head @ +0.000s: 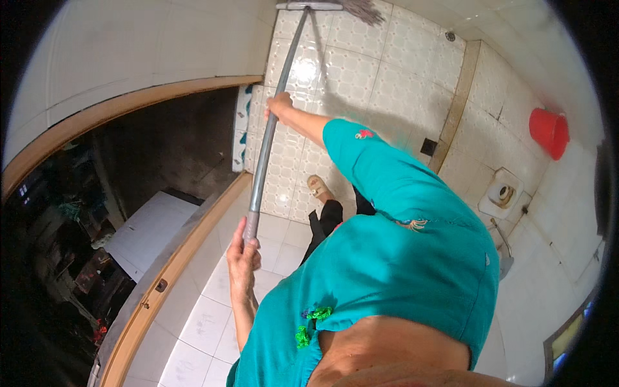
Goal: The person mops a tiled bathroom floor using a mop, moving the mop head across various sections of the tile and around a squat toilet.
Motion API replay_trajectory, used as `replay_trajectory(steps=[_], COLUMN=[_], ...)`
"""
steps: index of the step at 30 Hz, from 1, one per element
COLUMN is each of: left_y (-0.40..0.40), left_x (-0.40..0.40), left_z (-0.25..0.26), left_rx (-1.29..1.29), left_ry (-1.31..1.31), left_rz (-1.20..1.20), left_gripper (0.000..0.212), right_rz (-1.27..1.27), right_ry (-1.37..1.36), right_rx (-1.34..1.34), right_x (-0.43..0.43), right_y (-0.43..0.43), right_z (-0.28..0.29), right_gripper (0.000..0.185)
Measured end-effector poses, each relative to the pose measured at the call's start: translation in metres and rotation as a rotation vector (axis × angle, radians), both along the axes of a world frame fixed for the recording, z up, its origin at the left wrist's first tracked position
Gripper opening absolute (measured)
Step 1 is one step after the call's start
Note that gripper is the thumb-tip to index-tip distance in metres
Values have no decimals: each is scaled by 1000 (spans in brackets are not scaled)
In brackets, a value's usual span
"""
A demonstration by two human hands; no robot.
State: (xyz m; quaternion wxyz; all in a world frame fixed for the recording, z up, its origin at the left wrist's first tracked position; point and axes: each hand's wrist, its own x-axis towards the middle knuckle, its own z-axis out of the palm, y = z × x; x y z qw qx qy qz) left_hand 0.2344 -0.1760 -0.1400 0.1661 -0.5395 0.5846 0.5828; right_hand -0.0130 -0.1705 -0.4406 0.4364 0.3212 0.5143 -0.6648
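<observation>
A mop with a grey metal pole (267, 145) runs from near my body to the far edge of the floor. My left hand (244, 254) wraps the ribbed grey grip (251, 226) at the pole's near end. Farther along, my right hand (279, 106) grips the pole at about its middle. At the top edge, the pole joins a pale mop bar (309, 6). Greyish strands (365, 10) spread to the right over the patterned tile floor (353, 72); part of the mop head is cut off by the frame.
On the left, a wooden door frame (193, 232) borders a dark room holding a pale flat panel (152, 232). My sandalled foot (318, 186) stands on the tiles. At right are a raised ledge (454, 109), floor drain (428, 146), squat toilet (503, 193) and red bucket (550, 133).
</observation>
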Motion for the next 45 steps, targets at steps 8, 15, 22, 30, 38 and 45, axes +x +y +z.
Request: replay_trajectory(steps=[8, 15, 22, 30, 38, 45], left_y=[32, 26, -1, 7, 88, 165], left_x=[109, 226, 291, 342, 254, 123], left_z=[19, 71, 182, 204, 133, 31], left_rx=[94, -101, -116, -84, -241, -352], left_ry=[-18, -222, -454, -443, -290, -23], left_rz=[54, -48, -319, -25, -400, -772], left_gripper=[50, 51, 50, 56, 48, 47], right_rz=[108, 173, 149, 34, -147, -239], right_ry=[1, 34, -333, -766, -446, -164], right_rx=[56, 4, -163, -212, -93, -65], right_x=[117, 266, 434, 487, 376, 186], right_y=[34, 36, 18, 59, 150, 258], right_z=[21, 63, 93, 119, 69, -19], right_gripper=[38, 44, 30, 25, 5, 18])
